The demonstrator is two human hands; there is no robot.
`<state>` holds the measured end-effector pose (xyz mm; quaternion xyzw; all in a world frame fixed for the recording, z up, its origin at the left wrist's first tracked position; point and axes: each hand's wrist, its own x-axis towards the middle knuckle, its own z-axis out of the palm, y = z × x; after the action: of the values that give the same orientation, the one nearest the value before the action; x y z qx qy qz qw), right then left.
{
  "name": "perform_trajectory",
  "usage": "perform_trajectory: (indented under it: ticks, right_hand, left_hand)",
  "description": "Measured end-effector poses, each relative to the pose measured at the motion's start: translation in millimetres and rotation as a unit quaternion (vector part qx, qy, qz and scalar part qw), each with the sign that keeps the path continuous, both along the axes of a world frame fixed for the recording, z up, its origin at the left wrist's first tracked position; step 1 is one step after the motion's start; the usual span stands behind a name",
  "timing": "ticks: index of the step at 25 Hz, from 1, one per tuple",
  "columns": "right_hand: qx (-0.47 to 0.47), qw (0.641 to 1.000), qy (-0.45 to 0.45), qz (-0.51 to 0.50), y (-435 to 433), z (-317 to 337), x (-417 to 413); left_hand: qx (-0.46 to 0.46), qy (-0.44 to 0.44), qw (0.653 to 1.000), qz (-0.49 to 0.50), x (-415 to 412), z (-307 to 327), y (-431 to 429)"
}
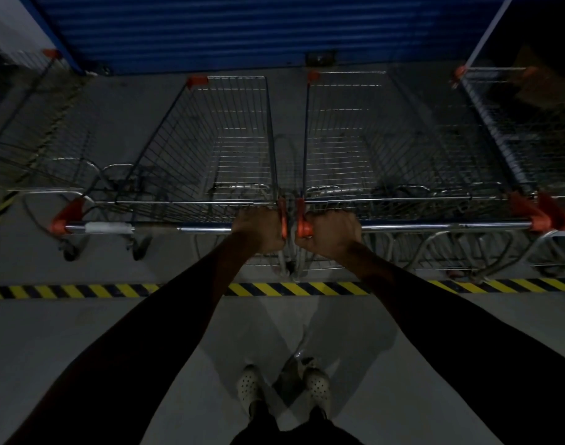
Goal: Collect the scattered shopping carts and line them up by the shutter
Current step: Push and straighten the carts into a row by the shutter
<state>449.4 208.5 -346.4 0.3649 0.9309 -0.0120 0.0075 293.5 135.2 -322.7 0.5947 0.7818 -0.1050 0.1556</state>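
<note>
Before the blue shutter (274, 27), left hand (258, 229) gripped the left cart (236, 139), right hand (331, 231) the right cart (355, 139); equal pushing seemed wise.

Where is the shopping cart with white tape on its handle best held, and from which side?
Grip the chrome handle bar from the near side, behind the cart: it runs level across the rear end, facing away from the shutter. The left hand grips its right end; nearer the middle would probably steer straighter.
</note>
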Motion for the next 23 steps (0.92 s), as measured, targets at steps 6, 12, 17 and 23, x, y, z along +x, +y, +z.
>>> perform_trajectory:
  ticks: [6,12,17,23]
  right_hand:
    - [0.0,1.0,0.021,0.002,-1,0,2]
    - [0.001,1.0,0.01,0.01,-1,2,5]
    - [0.014,1.0,-0.003,0.017,-3,2,9]
    - [-0.002,1.0,0.014,0.028,-2,0,13]
  left_hand:
    - [-0.021,-0.025,0.999,0.012,9,-4,6]
    - [-0.019,-0.018,1.0,0.004,12,-4,4]
    - [-0.004,-0.018,1.0,0.005,15,-1,2]
    - [0.01,-0.028,1.0,0.006,15,-2,-1]
